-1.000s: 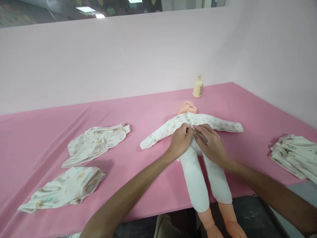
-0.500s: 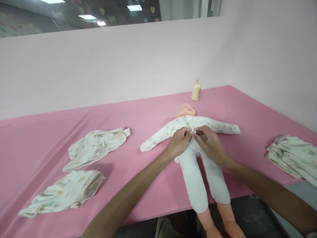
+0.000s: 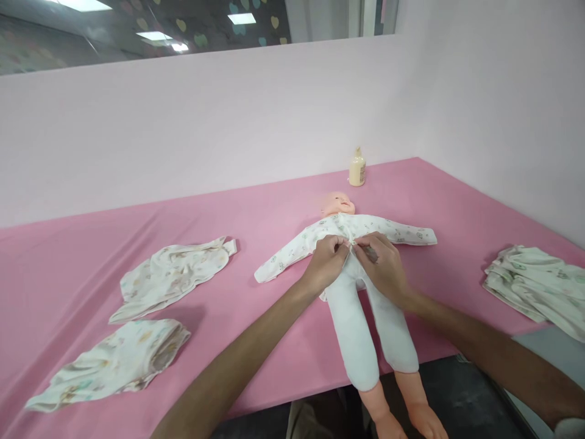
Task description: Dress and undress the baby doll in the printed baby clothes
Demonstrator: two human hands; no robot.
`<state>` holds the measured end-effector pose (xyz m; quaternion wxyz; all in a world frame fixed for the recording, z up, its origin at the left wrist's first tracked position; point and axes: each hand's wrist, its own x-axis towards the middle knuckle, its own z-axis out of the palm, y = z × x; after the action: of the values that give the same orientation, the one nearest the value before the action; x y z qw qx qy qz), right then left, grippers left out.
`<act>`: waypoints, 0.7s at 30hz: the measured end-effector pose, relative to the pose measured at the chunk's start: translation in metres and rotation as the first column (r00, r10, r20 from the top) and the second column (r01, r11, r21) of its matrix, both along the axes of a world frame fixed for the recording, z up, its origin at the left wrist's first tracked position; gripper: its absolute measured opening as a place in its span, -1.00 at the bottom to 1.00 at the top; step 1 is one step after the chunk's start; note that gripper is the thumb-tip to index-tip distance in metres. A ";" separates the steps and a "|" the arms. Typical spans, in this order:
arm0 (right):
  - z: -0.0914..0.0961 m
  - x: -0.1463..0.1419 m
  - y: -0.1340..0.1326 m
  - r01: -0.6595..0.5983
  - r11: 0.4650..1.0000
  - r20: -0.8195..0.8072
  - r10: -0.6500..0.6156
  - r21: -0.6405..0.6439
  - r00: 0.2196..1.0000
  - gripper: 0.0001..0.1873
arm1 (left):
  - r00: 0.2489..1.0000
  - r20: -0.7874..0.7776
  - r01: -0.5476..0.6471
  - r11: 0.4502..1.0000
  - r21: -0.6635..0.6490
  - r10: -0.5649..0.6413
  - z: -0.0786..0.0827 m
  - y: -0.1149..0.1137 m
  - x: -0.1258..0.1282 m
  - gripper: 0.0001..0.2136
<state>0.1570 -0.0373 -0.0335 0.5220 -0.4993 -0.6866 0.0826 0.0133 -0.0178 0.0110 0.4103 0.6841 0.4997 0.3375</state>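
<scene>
A baby doll lies on its back, feet toward me and past the table's front edge. It wears a white printed baby shirt with both sleeves spread wide; its lower body and legs are white. Over the doll's middle, my left hand pinches one side of the shirt's front edge. Close beside it, my right hand pinches the other side, fingertips nearly meeting the left ones. Whether a tie or a fastener lies between the fingertips is too small to tell.
Two printed baby garments, a flat one and a bunched one, lie on the pink-covered table at left. Folded printed cloth rests at the right edge. Behind the doll's head stands a cream pump bottle, near the wall.
My fingertips have shifted slightly at the shirt's front, and the small pale bit between them shows less. The whole view has moved a little; the doll and garments lie as before.
</scene>
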 end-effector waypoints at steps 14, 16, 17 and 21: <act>0.000 0.001 0.002 -0.069 0.997 0.035 0.070 -0.033 0.997 -0.87 | 0.996 -0.057 -0.055 0.991 0.120 0.062 -0.006 0.004 0.000 -0.78; 0.000 0.001 0.002 -0.048 0.998 0.037 0.050 -0.048 0.998 -0.89 | 0.993 -0.079 -0.077 0.984 0.162 0.091 -0.008 0.005 0.001 -0.81; 0.000 0.002 0.003 -0.045 0.998 0.042 0.047 -0.050 0.998 -0.89 | 0.991 -0.088 -0.089 0.980 0.176 0.106 -0.009 0.005 0.001 -0.83; -0.002 0.003 0.005 -0.075 0.997 0.088 0.075 -0.009 0.993 -0.85 | 0.986 -0.105 -0.108 0.976 0.187 0.129 -0.012 0.007 0.000 -0.85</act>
<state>0.1597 -0.0328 -0.0352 0.4863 -0.4778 -0.7269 0.0823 0.0135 -0.0112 -0.0013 0.2957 0.7062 0.5299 0.3647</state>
